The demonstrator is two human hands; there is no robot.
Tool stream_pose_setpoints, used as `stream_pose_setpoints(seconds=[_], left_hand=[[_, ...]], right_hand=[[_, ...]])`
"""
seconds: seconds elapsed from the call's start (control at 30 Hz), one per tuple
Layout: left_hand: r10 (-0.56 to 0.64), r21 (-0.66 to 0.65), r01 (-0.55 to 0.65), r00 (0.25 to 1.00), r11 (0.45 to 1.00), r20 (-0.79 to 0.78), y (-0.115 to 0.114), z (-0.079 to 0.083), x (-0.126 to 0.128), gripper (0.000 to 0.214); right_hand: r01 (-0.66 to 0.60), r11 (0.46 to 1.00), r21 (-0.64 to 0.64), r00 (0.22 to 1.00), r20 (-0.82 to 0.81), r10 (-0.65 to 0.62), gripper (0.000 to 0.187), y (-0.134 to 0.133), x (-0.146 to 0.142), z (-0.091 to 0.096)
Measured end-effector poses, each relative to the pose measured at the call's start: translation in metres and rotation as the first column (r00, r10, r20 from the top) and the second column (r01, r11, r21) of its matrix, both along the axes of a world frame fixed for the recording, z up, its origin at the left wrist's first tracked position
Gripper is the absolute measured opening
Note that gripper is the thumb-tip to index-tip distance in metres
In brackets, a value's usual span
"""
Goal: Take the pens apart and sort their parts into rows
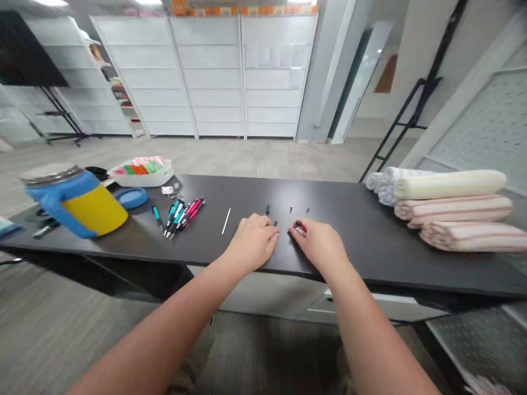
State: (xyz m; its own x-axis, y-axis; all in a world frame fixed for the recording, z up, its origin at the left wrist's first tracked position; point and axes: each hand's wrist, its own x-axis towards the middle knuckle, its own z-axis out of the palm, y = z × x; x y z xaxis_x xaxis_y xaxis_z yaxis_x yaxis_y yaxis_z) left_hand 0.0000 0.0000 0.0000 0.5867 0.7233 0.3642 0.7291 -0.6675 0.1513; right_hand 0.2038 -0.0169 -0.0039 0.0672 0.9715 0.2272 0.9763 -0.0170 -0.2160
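Note:
My left hand (253, 240) is closed low over the dark tabletop, and the end of a small black pen part (275, 223) pokes out by its fingertips. Just to its right, my right hand (321, 241) pinches a red pen part (300, 225), mostly covered by the fingers. A thin white pen refill (226, 220) lies left of my left hand. Beyond the hands lie a black pen piece (267, 209), a tiny reddish piece (291, 208) and a tiny dark piece (307, 210). A pile of red and teal pens (181, 216) rests farther left.
On the table's (346, 219) left stand a big blue-and-yellow mug (82, 203), a blue lid (132, 197) and a white basket (144, 176) of colourful packets. Rolled striped cloths (457, 208) are stacked at the right end. White shelving (209, 77) lines the back.

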Motion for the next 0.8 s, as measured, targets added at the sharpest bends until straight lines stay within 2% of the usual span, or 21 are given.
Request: stream_pose_setpoints(seconds=[0.17,0.3,0.43,0.53,0.8], left_hand=[[0.014,0.007,-0.014,1.000,1.000,0.008,-0.002,-0.001,0.002,0.030],[0.036,0.020,-0.036,0.999,0.999,0.005,-0.001,-0.002,0.003,0.030],[0.055,0.032,-0.055,0.998,0.998,-0.003,0.001,-0.004,0.006,0.031],[0.063,0.038,-0.063,0.998,0.997,-0.005,0.001,-0.005,0.007,0.031],[0.069,0.040,-0.069,0.998,0.997,-0.005,0.000,-0.005,0.006,0.032]], right_hand=[[0.049,0.999,-0.017,0.999,-0.016,-0.049,0.025,0.006,0.000,0.000],[0.083,0.995,0.053,0.994,-0.082,-0.078,0.027,-0.002,0.002,-0.002],[-0.057,0.980,0.192,0.990,-0.116,0.080,0.025,-0.016,0.004,-0.008],[-0.155,0.961,0.227,0.982,-0.068,0.175,0.027,-0.025,0.004,-0.013],[-0.179,0.973,0.148,0.984,0.035,0.176,0.036,-0.025,-0.002,-0.009]])
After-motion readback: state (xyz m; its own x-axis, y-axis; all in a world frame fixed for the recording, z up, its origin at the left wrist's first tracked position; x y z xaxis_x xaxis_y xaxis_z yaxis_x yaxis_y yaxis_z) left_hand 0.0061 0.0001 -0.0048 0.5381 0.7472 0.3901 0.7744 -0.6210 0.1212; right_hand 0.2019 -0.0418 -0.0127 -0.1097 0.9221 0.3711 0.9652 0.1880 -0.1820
